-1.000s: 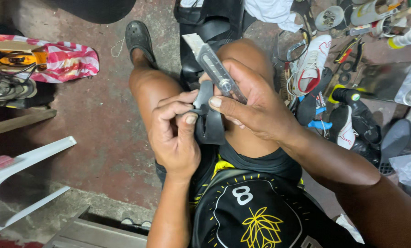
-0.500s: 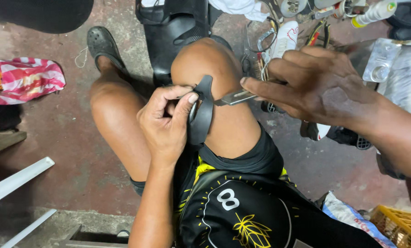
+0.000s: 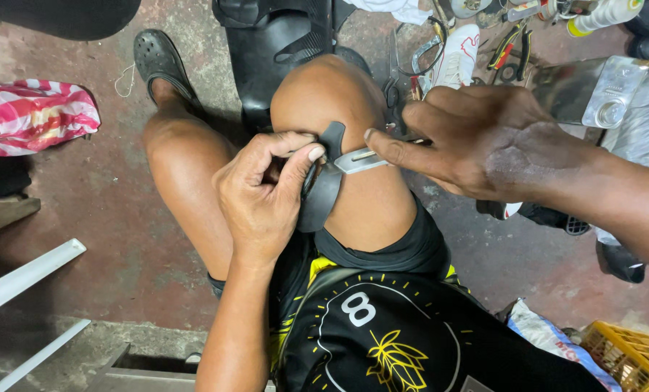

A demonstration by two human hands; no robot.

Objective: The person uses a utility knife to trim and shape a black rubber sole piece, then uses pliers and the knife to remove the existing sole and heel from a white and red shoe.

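A curved strip of black rubber [image 3: 323, 190] lies draped over the inner side of the person's bent right knee [image 3: 332, 101], running from just below the kneecap down toward the hem of the black shorts. The left hand [image 3: 263, 199] closes on the strip from the left: its thumb and forefinger pinch the upper edge, with the other fingers curled in behind, pressing the strip against the leg. The right hand [image 3: 484, 141] comes in from the right, fingers closed around the handle of a flat-bladed metal knife [image 3: 361, 160]; the forefinger lies stretched along the top of the blade. The blade's pointed end meets the rubber strip just beside the left thumb, so the strip sits between the two hands, touching both the left fingers and the knife tip. How much of the blade has entered the rubber cannot be told.

The person's left foot wears a dark perforated clog [image 3: 161, 62] on the reddish concrete floor [image 3: 85, 218]. Above the knee stands a large black moulded plastic piece [image 3: 277, 43]. A pink-and-white striped bag [image 3: 38, 116] lies at the left edge, and white plastic slats [image 3: 27, 276] cross the lower left corner. To the upper right a white sports shoe [image 3: 455, 62] lies among pliers and other hand tools, and a yellow plastic crate [image 3: 626, 356] shows at the lower right corner.
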